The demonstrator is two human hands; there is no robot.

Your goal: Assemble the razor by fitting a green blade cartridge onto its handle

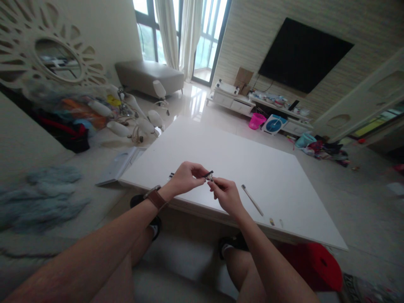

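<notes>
In the head view, the person's left hand (187, 178) and right hand (226, 194) meet above the near part of the white surface (268, 168), fingers curled nearly closed, both pinching one small black-and-silver piece (209, 174) that sits between their fingertips. To the right of the right hand lie a slim pale stick (252, 200) with a dark tip and, farther right, a small yellowish-and-dark item (272, 221); just left of the left hand, a dark object (171, 175) shows, too small to identify.
</notes>
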